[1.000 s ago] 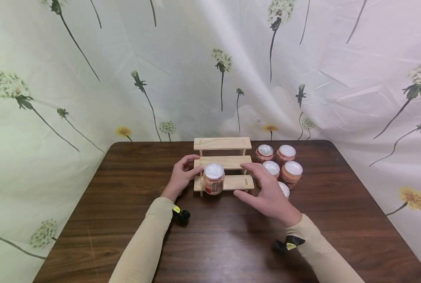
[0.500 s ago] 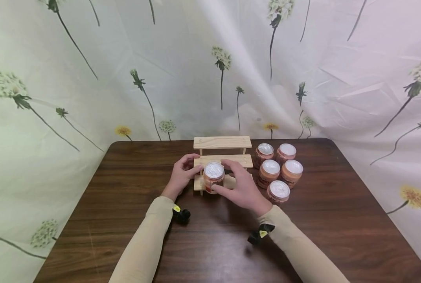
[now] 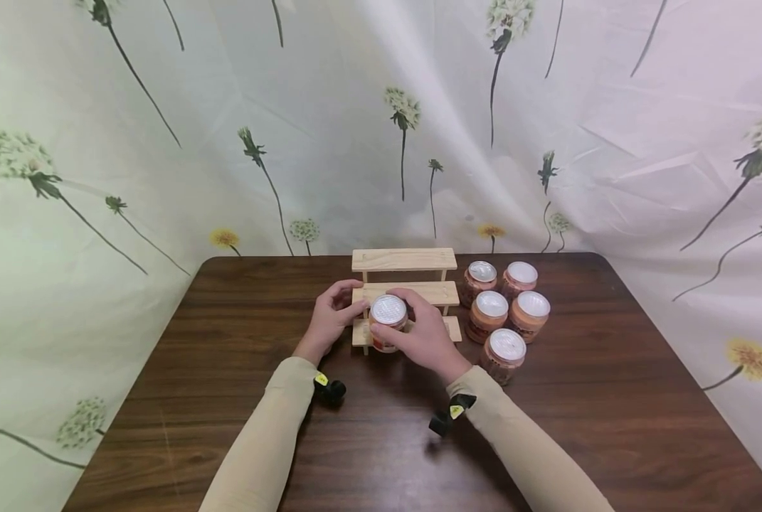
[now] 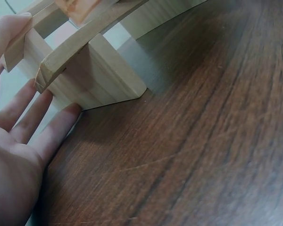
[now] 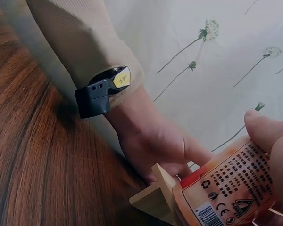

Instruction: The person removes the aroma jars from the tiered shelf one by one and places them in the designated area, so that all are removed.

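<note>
A three-step wooden display rack [image 3: 405, 259] stands at the back of the table. My left hand [image 3: 326, 318] holds its left end, thumb at the middle step and fingertips against the side panel [image 4: 92, 75] in the left wrist view. On the left part of the lowest step sits an orange-labelled jar with a silvery lid [image 3: 388, 310]. Around this jar curl the thumb and fingers of my right hand [image 3: 424, 338]. The right wrist view shows the jar's printed label [image 5: 231, 188] close up, next to the rack's edge.
Several similar jars [image 3: 490, 316] with pale lids stand grouped right of the rack on the dark wooden table [image 3: 227, 384]. Behind the table hangs a curtain [image 3: 342, 142] with a dandelion print. Small black cameras [image 3: 329, 391] are strapped on both wrists.
My right hand has moved left from beside the group of jars and closed round the jar on the lowest step. The left hand, rack and jar look unmoved.
</note>
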`<state>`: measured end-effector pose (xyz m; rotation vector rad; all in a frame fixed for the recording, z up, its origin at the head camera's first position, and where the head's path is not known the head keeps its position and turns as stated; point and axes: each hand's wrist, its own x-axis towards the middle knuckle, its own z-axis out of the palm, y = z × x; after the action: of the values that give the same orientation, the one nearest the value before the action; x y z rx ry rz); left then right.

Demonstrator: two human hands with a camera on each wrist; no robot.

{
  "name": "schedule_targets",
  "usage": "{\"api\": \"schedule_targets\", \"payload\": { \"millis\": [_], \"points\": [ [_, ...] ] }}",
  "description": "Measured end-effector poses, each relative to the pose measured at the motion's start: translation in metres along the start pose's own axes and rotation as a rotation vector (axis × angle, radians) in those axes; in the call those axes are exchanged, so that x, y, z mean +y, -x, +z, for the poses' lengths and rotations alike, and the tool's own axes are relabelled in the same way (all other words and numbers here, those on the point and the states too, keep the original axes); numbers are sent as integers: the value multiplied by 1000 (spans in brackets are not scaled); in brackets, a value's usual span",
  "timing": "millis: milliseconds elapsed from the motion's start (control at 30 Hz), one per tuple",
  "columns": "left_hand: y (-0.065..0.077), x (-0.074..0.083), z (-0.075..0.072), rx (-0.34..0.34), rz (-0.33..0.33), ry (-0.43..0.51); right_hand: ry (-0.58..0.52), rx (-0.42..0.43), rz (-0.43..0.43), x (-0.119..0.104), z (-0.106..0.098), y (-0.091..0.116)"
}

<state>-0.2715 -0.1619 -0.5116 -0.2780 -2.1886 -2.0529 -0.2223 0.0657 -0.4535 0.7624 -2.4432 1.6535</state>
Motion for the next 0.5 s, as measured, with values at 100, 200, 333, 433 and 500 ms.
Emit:
{"api": "schedule_targets", "payload": {
  "millis": [100,200,333,433,500],
  "points": [
    [0,0,1,0,3,-3,-56,12,14,2,2,0],
    [0,-1,1,-3,2,-2,-124,24,36,3,5,0],
    [1,-1,1,-5,5,0,-174,33,43,3,6,0],
    [0,0,1,-1,6,-2,-191,39,36,3,6,0],
    [0,0,1,2,1,-4,-199,39,29,3,6,1]
  ]
}}
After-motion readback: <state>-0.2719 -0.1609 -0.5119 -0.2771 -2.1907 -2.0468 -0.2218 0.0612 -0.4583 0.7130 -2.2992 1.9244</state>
